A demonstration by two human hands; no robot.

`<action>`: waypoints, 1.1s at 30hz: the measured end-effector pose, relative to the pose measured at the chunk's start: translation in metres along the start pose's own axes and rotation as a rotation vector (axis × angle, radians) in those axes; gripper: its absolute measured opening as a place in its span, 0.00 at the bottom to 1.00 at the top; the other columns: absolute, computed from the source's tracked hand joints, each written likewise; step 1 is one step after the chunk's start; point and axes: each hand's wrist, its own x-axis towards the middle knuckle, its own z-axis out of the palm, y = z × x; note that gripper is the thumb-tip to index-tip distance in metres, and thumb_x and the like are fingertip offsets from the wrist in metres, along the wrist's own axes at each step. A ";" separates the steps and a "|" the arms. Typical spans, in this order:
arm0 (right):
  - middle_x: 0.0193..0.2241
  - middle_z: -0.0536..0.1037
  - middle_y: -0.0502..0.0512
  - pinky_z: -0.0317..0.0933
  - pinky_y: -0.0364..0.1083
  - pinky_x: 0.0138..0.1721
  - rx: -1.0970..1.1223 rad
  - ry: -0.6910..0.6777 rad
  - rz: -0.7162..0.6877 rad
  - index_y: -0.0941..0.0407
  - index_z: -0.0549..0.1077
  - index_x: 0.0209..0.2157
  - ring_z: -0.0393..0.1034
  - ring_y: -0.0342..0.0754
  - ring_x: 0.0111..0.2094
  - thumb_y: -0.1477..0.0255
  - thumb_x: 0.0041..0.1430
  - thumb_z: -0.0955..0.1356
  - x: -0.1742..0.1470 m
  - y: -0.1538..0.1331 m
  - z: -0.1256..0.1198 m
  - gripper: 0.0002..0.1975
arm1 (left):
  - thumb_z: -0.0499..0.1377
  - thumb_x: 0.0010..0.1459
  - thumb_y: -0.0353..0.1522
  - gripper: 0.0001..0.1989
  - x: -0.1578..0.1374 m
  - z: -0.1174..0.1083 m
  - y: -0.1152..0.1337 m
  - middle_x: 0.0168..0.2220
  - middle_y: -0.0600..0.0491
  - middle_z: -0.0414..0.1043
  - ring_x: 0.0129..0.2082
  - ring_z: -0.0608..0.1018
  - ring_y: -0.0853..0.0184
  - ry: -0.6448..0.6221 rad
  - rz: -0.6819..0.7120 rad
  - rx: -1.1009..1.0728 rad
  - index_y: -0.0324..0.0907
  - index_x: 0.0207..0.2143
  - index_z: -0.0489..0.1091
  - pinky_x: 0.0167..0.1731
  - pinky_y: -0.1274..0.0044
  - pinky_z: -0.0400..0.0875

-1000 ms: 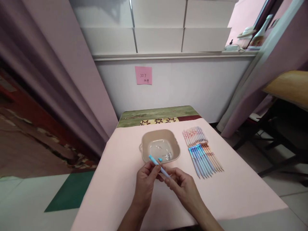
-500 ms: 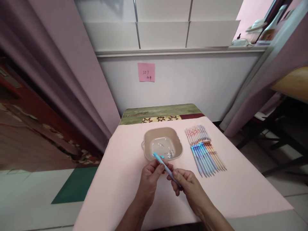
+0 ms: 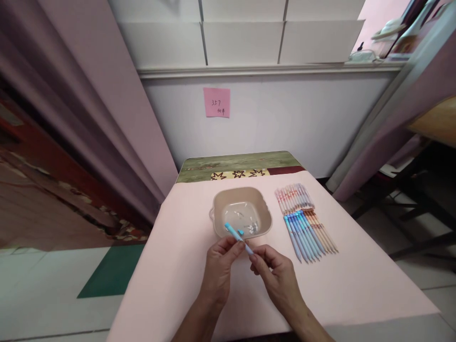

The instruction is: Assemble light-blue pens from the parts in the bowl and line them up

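Both hands are on one light blue pen (image 3: pixel 233 232), slanted with its bright blue end up and to the left over the near rim of a beige plastic tub (image 3: pixel 221 202). My left hand (image 3: pixel 218 268) pinches the pen's middle between thumb and fingers. At the lower end, my right hand (image 3: pixel 278 273) closes its thumb and fingertips around the barrel, hiding the tip. Inside the tub lie a small bright blue piece (image 3: pixel 241 232) and several small white or clear bits (image 3: pixel 252 228).
Right of the tub lie rows of pens: blue pens (image 3: pixel 304 237), tan pens with brown tops (image 3: pixel 321 230), and pale pens with reddish marks (image 3: pixel 294 197) behind. A pink cloth (image 3: pixel 185 223) covers most of the table; its patterned far edge (image 3: pixel 199 166) meets the wall.
My right hand has slid up the pen, closer to my left hand, and the pen's lower end is now covered by its fingers. The view has shifted slightly.
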 end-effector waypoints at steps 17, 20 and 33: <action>0.23 0.75 0.53 0.59 0.42 0.29 0.404 -0.120 0.208 0.59 0.73 0.32 0.66 0.42 0.24 0.57 0.53 0.70 0.004 0.008 -0.007 0.18 | 0.63 0.51 0.36 0.14 0.017 -0.011 0.022 0.32 0.50 0.76 0.31 0.75 0.64 -0.212 0.046 0.373 0.40 0.39 0.75 0.34 0.74 0.68; 0.23 0.74 0.52 0.59 0.42 0.28 0.401 0.041 0.173 0.59 0.73 0.30 0.65 0.42 0.24 0.56 0.53 0.70 0.006 0.005 -0.019 0.18 | 0.59 0.53 0.33 0.09 0.055 -0.015 0.033 0.35 0.49 0.75 0.34 0.74 0.64 -0.155 0.409 0.762 0.43 0.38 0.74 0.38 0.73 0.67; 0.23 0.74 0.51 0.58 0.41 0.27 0.429 0.155 0.244 0.58 0.72 0.29 0.63 0.42 0.23 0.55 0.50 0.71 0.000 0.010 -0.034 0.19 | 0.61 0.36 0.21 0.08 0.132 -0.009 0.007 0.23 0.53 0.73 0.28 0.74 0.63 -0.771 0.289 1.410 0.43 0.18 0.73 0.31 0.76 0.64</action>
